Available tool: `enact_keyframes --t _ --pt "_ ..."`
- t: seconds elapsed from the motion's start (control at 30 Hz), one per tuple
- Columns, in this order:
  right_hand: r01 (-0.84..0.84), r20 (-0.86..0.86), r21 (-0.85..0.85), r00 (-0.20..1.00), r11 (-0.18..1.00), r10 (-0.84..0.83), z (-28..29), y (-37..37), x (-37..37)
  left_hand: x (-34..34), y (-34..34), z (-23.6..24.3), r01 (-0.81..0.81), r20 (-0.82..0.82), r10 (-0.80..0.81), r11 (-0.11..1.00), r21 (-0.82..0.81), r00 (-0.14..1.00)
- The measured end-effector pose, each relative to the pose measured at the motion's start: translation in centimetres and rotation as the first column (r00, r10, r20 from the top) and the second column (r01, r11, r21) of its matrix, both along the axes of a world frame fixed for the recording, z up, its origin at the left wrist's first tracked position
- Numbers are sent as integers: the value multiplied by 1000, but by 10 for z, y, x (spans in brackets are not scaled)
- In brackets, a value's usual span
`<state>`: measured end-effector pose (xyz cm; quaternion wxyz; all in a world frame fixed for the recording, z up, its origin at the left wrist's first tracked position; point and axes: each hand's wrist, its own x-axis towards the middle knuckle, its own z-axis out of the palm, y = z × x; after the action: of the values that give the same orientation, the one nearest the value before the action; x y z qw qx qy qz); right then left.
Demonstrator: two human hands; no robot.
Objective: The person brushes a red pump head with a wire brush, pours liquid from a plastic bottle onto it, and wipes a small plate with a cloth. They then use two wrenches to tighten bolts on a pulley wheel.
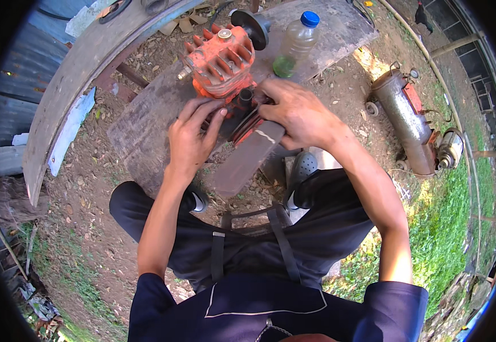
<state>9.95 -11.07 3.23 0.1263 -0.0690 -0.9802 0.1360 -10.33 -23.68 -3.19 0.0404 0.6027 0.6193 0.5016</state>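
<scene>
An orange finned compressor pump with a black wheel at its back stands on a weathered board. My left hand is at the pump's base by a short dark pipe, fingers bent and pressed together; what they grip is hidden. My right hand is closed at a ridged dark-and-red part right of the pipe, its lower fingers against a flat dark piece that angles toward me; which it grips is unclear. A plastic bottle with green liquid stands behind it.
A rusty tank with gauge and motor lies on the ground at right. A curved weathered ledge and corrugated sheets are at left. A dark bird stands at back right. A bent pole runs along the right.
</scene>
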Motion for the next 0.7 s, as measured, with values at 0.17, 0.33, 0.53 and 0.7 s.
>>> enact_keyframes --t 0.17,0.33,0.53,0.7 --pt "126 7 47 992 991 -127 12 2 36 31 9 45 -105 -225 47 962 -251 973" --pt "139 -18 107 990 985 -138 17 -3 59 43 24 57 -180 -412 6 905 -385 911" --pt "159 -80 101 985 982 -151 23 -11 75 42 40 70 -212 -502 -85 837 -505 861" --pt "182 -118 95 978 979 -171 24 -12 84 40 62 81 -225 -570 -199 778 -586 797"
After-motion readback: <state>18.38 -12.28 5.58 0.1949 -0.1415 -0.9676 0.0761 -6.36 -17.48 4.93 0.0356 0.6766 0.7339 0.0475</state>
